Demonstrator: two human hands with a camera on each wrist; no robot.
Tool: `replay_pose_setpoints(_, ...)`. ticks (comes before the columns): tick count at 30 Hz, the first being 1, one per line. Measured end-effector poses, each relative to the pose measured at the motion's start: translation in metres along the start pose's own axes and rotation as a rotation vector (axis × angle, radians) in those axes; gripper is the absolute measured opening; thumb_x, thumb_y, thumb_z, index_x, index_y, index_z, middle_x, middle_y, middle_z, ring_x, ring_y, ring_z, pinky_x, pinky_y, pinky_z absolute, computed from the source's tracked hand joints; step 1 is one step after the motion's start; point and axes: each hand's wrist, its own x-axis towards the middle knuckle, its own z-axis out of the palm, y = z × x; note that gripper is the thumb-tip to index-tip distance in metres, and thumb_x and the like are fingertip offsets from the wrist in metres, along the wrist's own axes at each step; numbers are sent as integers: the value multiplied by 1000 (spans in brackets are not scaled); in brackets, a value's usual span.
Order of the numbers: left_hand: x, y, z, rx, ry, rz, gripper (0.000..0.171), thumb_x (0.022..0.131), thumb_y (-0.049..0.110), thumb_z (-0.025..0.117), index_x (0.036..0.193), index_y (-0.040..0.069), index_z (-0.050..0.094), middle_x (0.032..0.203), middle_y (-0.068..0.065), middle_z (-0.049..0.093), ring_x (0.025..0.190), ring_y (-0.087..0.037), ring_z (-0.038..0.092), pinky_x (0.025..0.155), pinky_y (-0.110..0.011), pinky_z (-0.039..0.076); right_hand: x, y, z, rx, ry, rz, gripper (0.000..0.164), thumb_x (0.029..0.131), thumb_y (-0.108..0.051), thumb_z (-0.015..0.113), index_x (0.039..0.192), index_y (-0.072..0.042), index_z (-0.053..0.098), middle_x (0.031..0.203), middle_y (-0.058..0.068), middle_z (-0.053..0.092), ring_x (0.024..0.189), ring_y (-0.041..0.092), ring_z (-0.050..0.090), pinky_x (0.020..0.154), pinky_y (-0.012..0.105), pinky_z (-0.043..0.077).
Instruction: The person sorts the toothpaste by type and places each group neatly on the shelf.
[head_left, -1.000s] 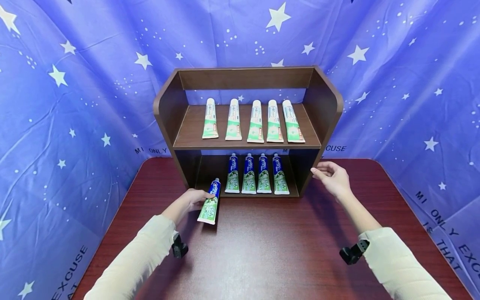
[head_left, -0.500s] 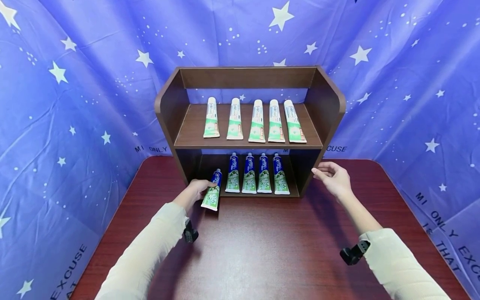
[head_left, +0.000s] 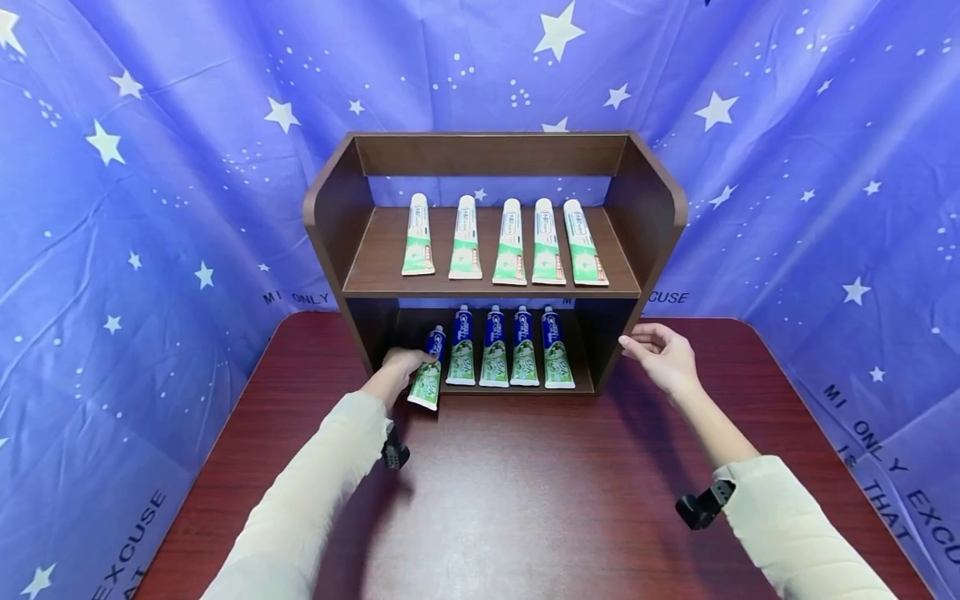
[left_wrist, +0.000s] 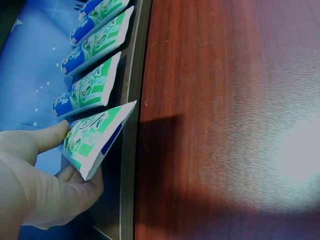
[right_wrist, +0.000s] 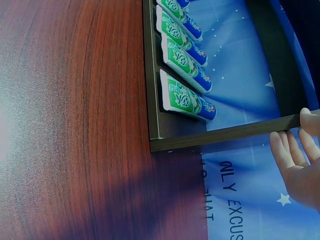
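My left hand [head_left: 405, 363] pinches a blue-and-green toothpaste tube [head_left: 425, 385] at the left end of the lower shelf. Its thumb is on the printed face and its fingers are underneath, as the left wrist view shows. The tube is tilted, cap pointing inward, its flat end [left_wrist: 111, 142] out past the shelf's front edge. With the thumb on one side and fingers on the other, my right hand [head_left: 663, 358] grips the right side panel [right_wrist: 235, 133] of the brown two-tier shelf [head_left: 491, 154]. Several matching tubes [head_left: 493, 358] lie in a row to the right of the held one.
On the upper tier lie several white-and-green toothpaste tubes [head_left: 511, 250], caps toward the back. The shelf stands at the rear of a reddish-brown table [head_left: 480, 500]. A blue curtain with stars [head_left: 450, 67] hangs behind and at both sides.
The left hand has carried its toothpaste tube forward and slightly right, from in front of the shelf into the lower tier's left end. The right hand has stayed on the side panel.
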Motion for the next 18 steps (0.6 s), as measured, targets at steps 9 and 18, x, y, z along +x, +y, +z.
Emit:
replay_pose_setpoints(9,19,14,9,195,164,97,77,68,34,85,124,-9,54,118,-15,65,94,-20,62,85,-29,57,0,0,0,14,7,0,35,89,-12,66,112,11,54,77,-22,66,68,-9,65,65,8,55)
replay_pose_setpoints(18,87,-10,20,264,202,205,62,66,50,83,100,0,69,106,-14,70,87,-22,63,75,-34,58,-1,1,4,20,3,4,33,90,-10,65,112,11,53,74,-28,61,67,-10,64,65,8,55)
